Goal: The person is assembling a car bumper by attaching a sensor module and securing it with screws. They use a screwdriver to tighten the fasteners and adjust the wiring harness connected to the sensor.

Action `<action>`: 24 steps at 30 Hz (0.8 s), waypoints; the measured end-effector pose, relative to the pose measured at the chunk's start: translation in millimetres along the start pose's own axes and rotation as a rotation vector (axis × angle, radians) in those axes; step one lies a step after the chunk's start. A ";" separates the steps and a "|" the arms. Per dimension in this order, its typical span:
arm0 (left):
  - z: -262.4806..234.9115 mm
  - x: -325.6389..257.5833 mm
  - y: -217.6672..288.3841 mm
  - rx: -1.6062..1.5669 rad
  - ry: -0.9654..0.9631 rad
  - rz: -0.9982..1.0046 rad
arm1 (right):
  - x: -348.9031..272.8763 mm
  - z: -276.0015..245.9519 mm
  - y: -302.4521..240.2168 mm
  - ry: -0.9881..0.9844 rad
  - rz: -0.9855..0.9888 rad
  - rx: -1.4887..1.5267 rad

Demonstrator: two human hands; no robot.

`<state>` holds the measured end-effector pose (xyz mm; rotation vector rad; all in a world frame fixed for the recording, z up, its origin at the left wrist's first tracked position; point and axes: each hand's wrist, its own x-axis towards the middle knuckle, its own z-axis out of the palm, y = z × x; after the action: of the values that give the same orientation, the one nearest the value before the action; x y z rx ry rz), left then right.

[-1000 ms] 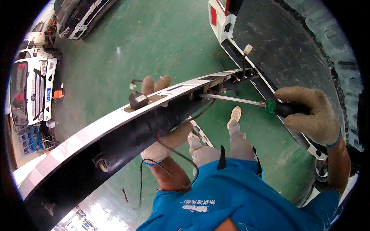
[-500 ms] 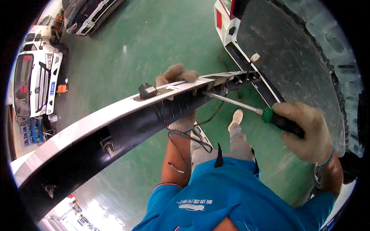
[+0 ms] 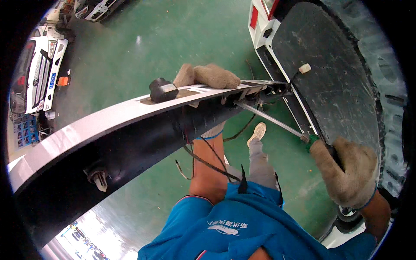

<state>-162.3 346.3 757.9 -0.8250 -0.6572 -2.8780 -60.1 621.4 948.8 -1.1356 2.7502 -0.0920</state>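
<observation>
A long, curved car trim panel [image 3: 86,125], white outside and black inside, stretches from the lower left to the car's rear. My left hand [image 3: 208,76], in a beige knit glove, is wrapped over its white edge, with the wrist underneath it. In my gloved right hand [image 3: 346,173] is a screwdriver [image 3: 277,122] with a green and black handle. The tip of its long shaft meets the panel's inner side, just right of my left fingers; the exact contact spot is hard to make out. A black block-shaped part [image 3: 164,90] sits on the panel, and loose dark wires [image 3: 208,162] dangle beneath it.
At right is a car's open cargo area with a dark mat [image 3: 333,78]; a white connector [image 3: 304,68] on a wire lies over its edge. A white vehicle [image 3: 39,78] stands at far left on the green floor [image 3: 164,39]. A metal clip [image 3: 99,178] protrudes from the panel's inside.
My left fingers have slid a little right along the panel edge. My right hand and the screwdriver handle have dropped lower, while the tip stays at the panel. The view has shifted slightly.
</observation>
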 end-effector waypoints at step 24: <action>0.4 14.9 -0.3 0.323 0.040 0.059 | 23.0 -28.5 1.9 -0.046 0.053 -0.051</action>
<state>-174.9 347.4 765.9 -0.7235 -1.0372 -2.6276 -82.5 606.4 973.6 -1.0628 2.7540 0.0107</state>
